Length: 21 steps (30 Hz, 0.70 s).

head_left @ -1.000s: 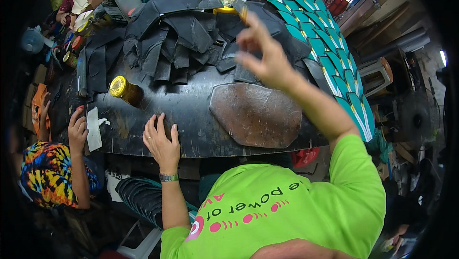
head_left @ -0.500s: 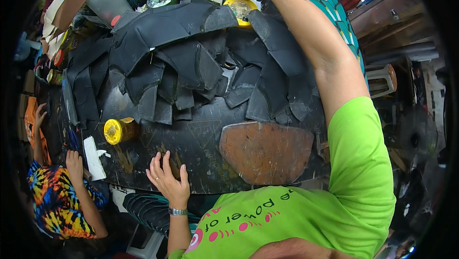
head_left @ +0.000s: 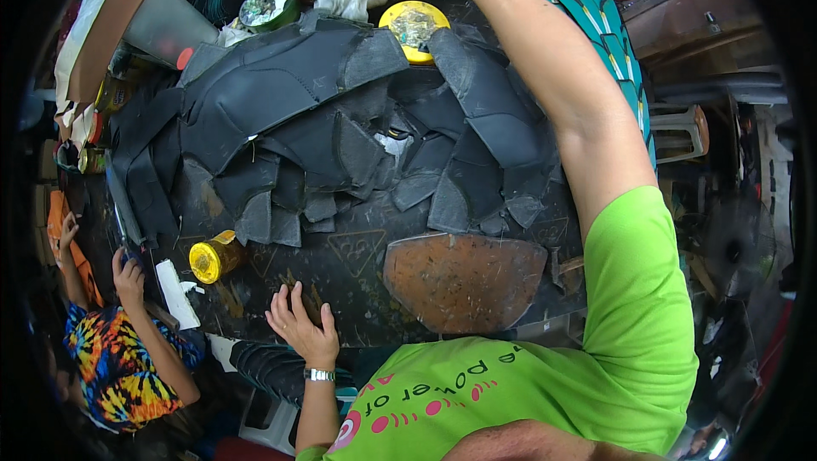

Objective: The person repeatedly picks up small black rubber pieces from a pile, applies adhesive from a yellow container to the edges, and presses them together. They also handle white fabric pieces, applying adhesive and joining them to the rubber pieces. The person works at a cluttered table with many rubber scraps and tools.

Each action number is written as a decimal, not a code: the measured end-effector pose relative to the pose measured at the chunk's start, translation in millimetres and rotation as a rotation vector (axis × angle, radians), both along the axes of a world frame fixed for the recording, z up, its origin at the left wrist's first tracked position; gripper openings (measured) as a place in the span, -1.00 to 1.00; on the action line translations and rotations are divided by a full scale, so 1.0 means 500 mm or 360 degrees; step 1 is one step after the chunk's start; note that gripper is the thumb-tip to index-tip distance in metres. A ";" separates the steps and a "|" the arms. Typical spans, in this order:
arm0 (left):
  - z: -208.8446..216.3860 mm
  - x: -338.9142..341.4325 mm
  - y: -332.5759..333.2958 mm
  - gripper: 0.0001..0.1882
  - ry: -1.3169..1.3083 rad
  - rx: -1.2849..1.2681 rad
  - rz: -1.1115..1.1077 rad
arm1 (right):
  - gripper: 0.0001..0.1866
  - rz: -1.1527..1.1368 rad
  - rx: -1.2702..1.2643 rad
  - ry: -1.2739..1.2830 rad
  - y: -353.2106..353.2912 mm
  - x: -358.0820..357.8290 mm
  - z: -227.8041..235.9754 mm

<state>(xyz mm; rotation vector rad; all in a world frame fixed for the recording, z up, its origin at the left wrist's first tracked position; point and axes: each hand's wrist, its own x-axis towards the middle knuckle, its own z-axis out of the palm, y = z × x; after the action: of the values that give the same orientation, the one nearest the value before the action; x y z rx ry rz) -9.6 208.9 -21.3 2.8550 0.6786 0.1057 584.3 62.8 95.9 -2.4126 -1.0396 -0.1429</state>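
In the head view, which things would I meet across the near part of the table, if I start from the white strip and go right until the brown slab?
White strip → yellow-lidded jar → left hand → brown slab.

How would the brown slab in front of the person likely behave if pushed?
The brown slab is probably stiff, since its surface shows no fold or crease. Lying flat and broad on the black tabletop, it would likely slide rather than roll or tip.
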 end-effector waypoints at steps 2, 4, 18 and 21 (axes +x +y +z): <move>-0.002 0.000 0.000 -0.39 -0.0017 0.0005 -0.0007 | 0.07 -0.0165 0.0060 0.0171 -0.018 -0.003 0.047; -0.003 -0.001 0.000 -0.38 -0.0040 0.0016 -0.0017 | 0.06 -0.0241 0.0200 -0.0018 -0.049 -0.020 0.088; -0.017 -0.019 0.002 -0.55 -0.0935 -0.0610 -0.0202 | 0.01 0.0160 0.0985 0.1565 -0.286 -0.731 0.102; 0.002 -0.035 -0.047 -0.61 -0.1468 -0.1413 -0.0188 | 0.18 -0.0293 0.1198 0.1714 -0.277 -0.896 -0.029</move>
<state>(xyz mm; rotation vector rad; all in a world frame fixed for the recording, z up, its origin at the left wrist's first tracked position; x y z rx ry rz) -27.3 185.3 -20.0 1.7021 0.2369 0.8026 136.4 -75.9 81.5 -1.4947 -0.1801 0.5513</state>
